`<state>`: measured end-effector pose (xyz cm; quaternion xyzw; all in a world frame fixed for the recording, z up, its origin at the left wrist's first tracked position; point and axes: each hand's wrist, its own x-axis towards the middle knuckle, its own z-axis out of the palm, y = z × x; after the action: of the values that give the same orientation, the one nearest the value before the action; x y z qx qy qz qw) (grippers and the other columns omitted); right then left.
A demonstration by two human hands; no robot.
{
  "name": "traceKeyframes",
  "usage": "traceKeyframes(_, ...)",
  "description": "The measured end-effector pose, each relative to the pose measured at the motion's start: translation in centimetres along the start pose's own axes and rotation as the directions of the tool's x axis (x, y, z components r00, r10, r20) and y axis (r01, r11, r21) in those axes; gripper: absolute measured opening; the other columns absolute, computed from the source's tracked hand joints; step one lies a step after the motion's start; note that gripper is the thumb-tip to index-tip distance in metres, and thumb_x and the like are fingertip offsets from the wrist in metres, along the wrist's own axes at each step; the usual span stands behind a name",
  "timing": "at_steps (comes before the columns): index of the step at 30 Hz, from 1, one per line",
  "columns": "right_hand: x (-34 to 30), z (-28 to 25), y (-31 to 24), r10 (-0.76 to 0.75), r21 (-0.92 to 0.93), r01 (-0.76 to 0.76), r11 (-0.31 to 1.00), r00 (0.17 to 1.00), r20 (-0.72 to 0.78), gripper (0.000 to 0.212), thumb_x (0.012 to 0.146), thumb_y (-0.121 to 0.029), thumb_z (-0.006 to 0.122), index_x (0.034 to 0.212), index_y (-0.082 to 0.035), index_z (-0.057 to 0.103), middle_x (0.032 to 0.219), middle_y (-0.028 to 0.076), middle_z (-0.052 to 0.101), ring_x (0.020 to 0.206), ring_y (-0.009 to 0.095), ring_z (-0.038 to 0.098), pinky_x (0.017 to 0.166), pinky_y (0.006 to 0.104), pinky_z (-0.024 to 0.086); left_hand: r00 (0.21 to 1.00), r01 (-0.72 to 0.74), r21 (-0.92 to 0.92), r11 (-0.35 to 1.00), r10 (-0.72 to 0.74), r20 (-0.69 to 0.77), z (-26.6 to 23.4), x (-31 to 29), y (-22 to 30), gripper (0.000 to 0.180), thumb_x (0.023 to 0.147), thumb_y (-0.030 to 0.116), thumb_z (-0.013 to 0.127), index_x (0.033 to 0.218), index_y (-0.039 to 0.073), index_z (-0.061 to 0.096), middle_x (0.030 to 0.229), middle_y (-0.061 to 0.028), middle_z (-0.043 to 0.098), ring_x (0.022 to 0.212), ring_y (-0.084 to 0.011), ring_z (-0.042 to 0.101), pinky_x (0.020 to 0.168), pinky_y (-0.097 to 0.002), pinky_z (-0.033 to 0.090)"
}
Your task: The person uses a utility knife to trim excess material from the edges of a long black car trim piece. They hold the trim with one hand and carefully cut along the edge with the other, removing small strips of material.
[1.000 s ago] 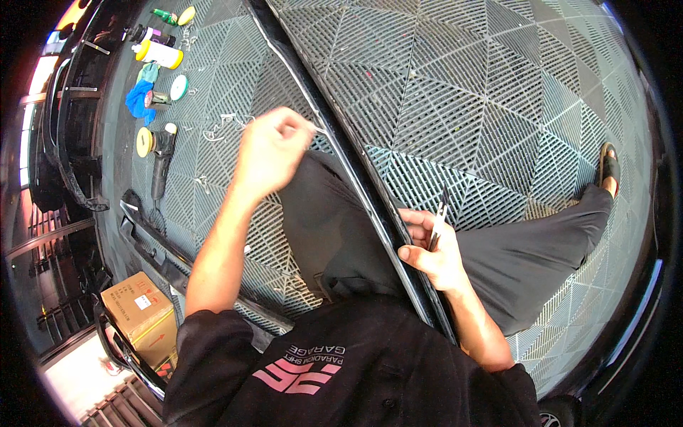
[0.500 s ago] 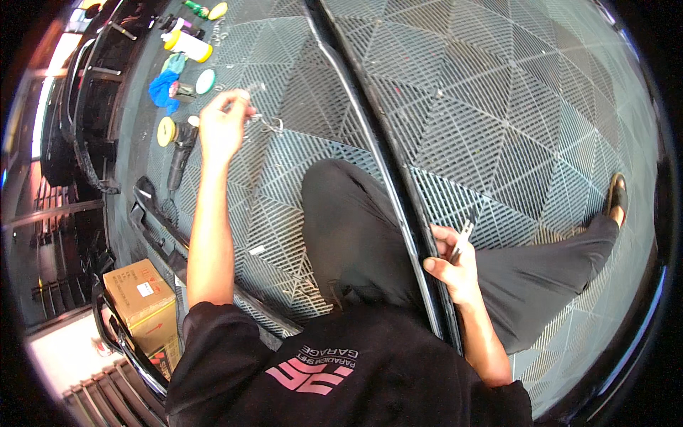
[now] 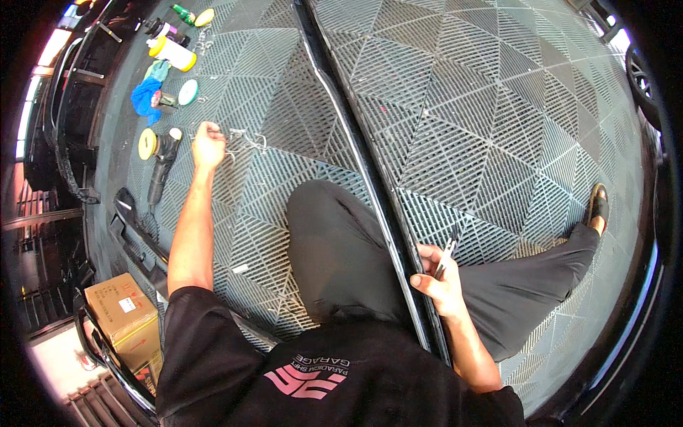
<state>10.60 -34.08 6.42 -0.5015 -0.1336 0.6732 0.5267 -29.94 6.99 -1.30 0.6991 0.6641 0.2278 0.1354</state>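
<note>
My left hand [image 3: 209, 146] is over the floor at the left, its fingers curled together; whatever they hold, if anything, is hidden. Just right of it, thin whitish scrap strips [image 3: 254, 141] lie on the floor. A long, glossy black trim piece [image 3: 359, 142] slants across the view, over my bent leg. Beside its lower part, my right hand [image 3: 442, 286] grips a slim silver utility knife [image 3: 446, 259] with a dark blade pointing away from me. The thumb and fingers of this hand also touch the trim's edge.
A polisher [image 3: 164, 164] with a yellow pad lies at the left. Beyond it are a blue cloth [image 3: 146, 96], a round pad [image 3: 188, 92] and several bottles [image 3: 173, 54]. A cardboard box [image 3: 122, 309] and black trim [image 3: 135, 228] are nearer. Grated tiles [image 3: 484, 128] cover the floor.
My left hand has moved nearer to me, and its fingers have curled in; the small clear strip between them earlier no longer shows there. My right hand keeps the knife beside the trim.
</note>
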Motion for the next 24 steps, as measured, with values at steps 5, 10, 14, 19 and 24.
traceKeyframes(5,0.3,-0.1,-0.2,-0.006,0.029,0.006,1.0,1.0,0.0,0.059,0.079,0.0,0.072,0.133,0.007,0.051,0.11,0.014,0.07,0.094,0.016,0.067,0.085,0.0279,0.054,1.0,0.009,0.055,0.998,-0.009,-0.007,1.7,1.3,0.6,0.021,0.071,0.002,0.066,0.087,0.004,0.052,0.079,-0.0095,0.064,0.072,-0.0225,0.064,0.072,-0.0353,0.053)
traceKeyframes(10,1.1,0.2,-0.5,0.004,0.082,-0.007,0.997,0.999,0.035,0.058,0.079,0.002,0.071,0.134,0.007,0.051,0.113,0.013,0.069,0.099,0.016,0.066,0.088,0.0277,0.053,0.996,0.034,0.221,0.975,-0.052,0.077,2.9,3.0,-1.8,0.022,0.07,0.004,0.068,0.085,0.004,0.052,0.082,-0.0125,0.062,0.078,-0.0278,0.063,0.074,-0.0393,0.052)
traceKeyframes(14,2.6,0.7,-0.6,-0.004,0.089,-0.001,0.996,0.998,0.058,0.058,0.08,0.0,0.073,0.132,0.007,0.051,0.115,0.013,0.068,0.1,0.015,0.065,0.09,0.0289,0.051,0.99,0.065,-0.06,0.996,-0.056,0.131,4.1,2.8,-4.5,0.028,0.076,-0.004,0.061,0.102,0.004,0.053,0.091,-0.01,0.064,0.08,-0.0224,0.067,0.072,-0.0378,0.055)
traceKeyframes(19,3.7,1.4,-1.4,-0.009,0.029,0.008,1.0,0.999,0.03,0.057,0.08,-0.002,0.072,0.131,0.009,0.051,0.114,0.013,0.068,0.097,0.015,0.065,0.088,0.0277,0.051,0.933,0.306,-0.3,0.904,-0.223,0.281,4.5,1.8,-1.1,0.039,0.078,-0.013,0.05,0.112,0.006,0.05,0.094,-0.0107,0.065,0.068,-0.0215,0.067,0.06,-0.0326,0.057)
traceKeyframes(24,4.3,1.7,-0.8,0.033,0.029,-0.035,0.999,0.997,0.063,0.058,0.079,-0.003,0.072,0.131,0.01,0.051,0.11,0.012,0.069,0.093,0.015,0.066,0.084,0.0273,0.052,0.999,0.004,0.025,1.0,-0.005,0.04,2.7,2.0,-3.5,0.019,0.067,-0.005,0.062,0.08,0.004,0.051,0.086,-0.0164,0.061,0.07,-0.0299,0.061,0.068,-0.0412,0.05)
